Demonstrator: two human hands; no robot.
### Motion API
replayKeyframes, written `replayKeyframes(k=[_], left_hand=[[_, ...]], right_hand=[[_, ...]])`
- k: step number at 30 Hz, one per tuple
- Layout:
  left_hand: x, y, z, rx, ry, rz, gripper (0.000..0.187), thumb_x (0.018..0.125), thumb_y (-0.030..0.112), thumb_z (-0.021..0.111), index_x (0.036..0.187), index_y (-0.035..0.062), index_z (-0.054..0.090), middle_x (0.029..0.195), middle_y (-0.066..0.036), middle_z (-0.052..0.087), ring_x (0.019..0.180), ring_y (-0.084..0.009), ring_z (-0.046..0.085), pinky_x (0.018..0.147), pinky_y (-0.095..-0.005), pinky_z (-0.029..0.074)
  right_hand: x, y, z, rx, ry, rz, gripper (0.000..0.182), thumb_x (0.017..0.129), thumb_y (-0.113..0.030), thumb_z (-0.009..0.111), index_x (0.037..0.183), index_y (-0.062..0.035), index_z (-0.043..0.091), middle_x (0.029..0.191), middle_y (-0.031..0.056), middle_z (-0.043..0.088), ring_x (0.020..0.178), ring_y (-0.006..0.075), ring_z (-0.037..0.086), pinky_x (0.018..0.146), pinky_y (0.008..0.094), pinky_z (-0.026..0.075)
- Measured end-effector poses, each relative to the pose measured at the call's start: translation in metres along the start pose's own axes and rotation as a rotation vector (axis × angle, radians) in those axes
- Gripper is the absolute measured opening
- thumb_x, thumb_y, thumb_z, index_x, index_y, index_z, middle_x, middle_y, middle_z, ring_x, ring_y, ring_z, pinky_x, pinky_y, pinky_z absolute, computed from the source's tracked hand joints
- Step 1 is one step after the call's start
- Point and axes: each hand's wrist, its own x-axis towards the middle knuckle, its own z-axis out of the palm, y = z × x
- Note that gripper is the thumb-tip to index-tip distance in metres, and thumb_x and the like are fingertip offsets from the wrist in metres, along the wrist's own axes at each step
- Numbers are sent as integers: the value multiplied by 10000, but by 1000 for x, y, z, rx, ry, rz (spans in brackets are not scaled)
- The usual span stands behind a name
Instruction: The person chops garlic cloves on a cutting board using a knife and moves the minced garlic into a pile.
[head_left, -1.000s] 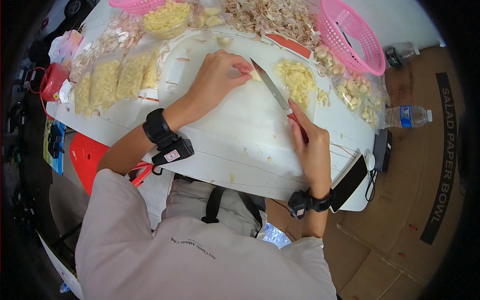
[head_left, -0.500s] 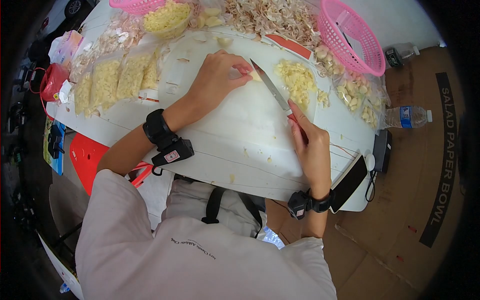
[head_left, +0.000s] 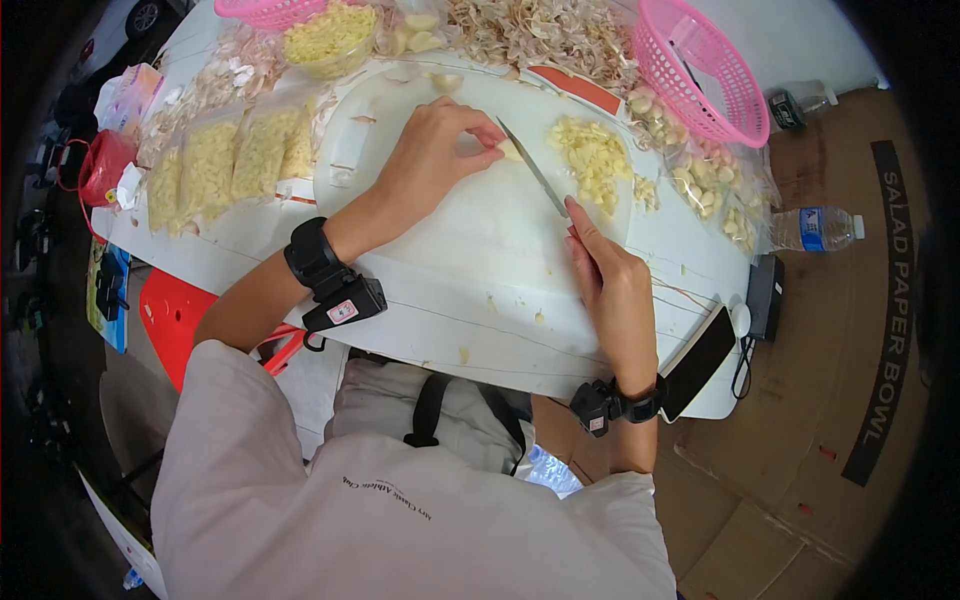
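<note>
Grey along the blade, red at the small visible bit of handle; gripping the knife [head_left: 540,177] in the right hand [head_left: 618,275], with fingers closed around the handle and one finger stretched forward toward the base of the blade; pointing the tip away from the body and to the left, toward the fingertips of the left hand [head_left: 435,150]; laying the knife's long axis on a slant, from near right to far left, above the white cutting board [head_left: 470,230]; pinching a small pale garlic piece [head_left: 511,150] between thumb and fingers of the left hand, over the far half of the board and close by the front part of the blade; impossible to tell whether touching the steel or just beside it; partly covered by fingertips, so long axis uncertain.

Right of the blade, on the board, a heap of chopped garlic [head_left: 592,160]; farther right, on the desk [head_left: 420,325], a clear bag of whole cloves [head_left: 705,188], near a pink basket [head_left: 660,75]; along the far side, a mound of papery skins [head_left: 540,40] and a clear bowl [head_left: 345,66] of chopped garlic; at the left, filled plastic bags [head_left: 210,165] side by side, with long axes aimed away from the body; near the right wrist, a dark-screened phone [head_left: 698,365], slanting away to the right.
</note>
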Motion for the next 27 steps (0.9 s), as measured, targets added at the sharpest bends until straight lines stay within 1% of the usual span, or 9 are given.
replayKeyframes(k=[4, 5, 8, 12, 14, 16, 19, 21, 27], left_hand=[[0, 0, 0, -8, 3, 8, 157, 790, 59, 757, 937, 8, 737, 853, -89, 733, 863, -227, 638, 809, -345, 498], [-1, 0, 1, -44, 1, 2, 132, 800, 85, 744, 913, 19, 728, 850, -87, 724, 866, -251, 626, 827, -369, 484], [-1, -1, 1, -67, 1, 3, 115, 808, 107, 730, 890, 27, 718, 850, -87, 715, 870, -276, 616, 845, -392, 470], [-1, 1, 0, -69, 1, -14, 121, 802, 97, 731, 894, 19, 717, 860, -90, 718, 883, -279, 622, 853, -393, 471], [-1, -1, 0, -74, 1, -14, 121, 802, 96, 731, 895, 20, 718, 862, -90, 718, 885, -279, 624, 856, -391, 472], [-1, -3, 1, -75, 4, -17, 122, 801, 95, 732, 896, 20, 719, 864, -89, 719, 888, -278, 626, 859, -389, 473], [-1, -3, 0, -86, 3, -5, 126, 799, 98, 736, 899, 24, 722, 862, -88, 719, 883, -278, 630, 860, -385, 474], [-1, -2, -1, -54, -7, -1, 153, 788, 66, 749, 930, 11, 730, 880, -95, 733, 870, -236, 633, 844, -350, 483], [0, 0, -2, -39, -18, -21, 144, 788, 76, 750, 913, 9, 727, 875, -93, 732, 875, -236, 633, 846, -347, 484]], right_hand=[[0, 0, 2, -15, -3, -6, 411, 932, -121, 642, 1339, -158, 608, 681, 170, 603, 586, 349, 598, 553, 435, 468], [0, 0, 2, -16, -3, -7, 411, 932, -121, 642, 1339, -158, 608, 681, 170, 603, 586, 349, 598, 553, 435, 468], [0, 0, 2, -57, -28, 28, 395, 933, -116, 640, 1326, -146, 617, 723, 178, 633, 607, 350, 615, 567, 430, 480], [2, 4, 3, 55, 4, 58, 395, 933, -101, 637, 1326, -124, 614, 826, 198, 678, 676, 349, 657, 615, 406, 509], [2, 5, 1, 62, -6, 71, 397, 932, -94, 637, 1328, -118, 612, 864, 204, 690, 706, 347, 673, 636, 394, 521], [3, 5, 0, 121, 81, 55, 412, 929, -83, 640, 1338, -117, 605, 886, 207, 696, 740, 343, 689, 665, 377, 533], [3, 4, -3, 104, 63, 77, 421, 924, -68, 641, 1340, -117, 604, 907, 210, 700, 765, 340, 697, 683, 373, 540], [3, 2, -5, 117, 47, 69, 420, 921, -68, 643, 1337, -116, 606, 905, 210, 700, 763, 343, 695, 683, 377, 540], [2, -1, -7, 122, -11, 78, 410, 915, -65, 647, 1322, -110, 619, 904, 210, 699, 758, 357, 689, 682, 386, 538]])
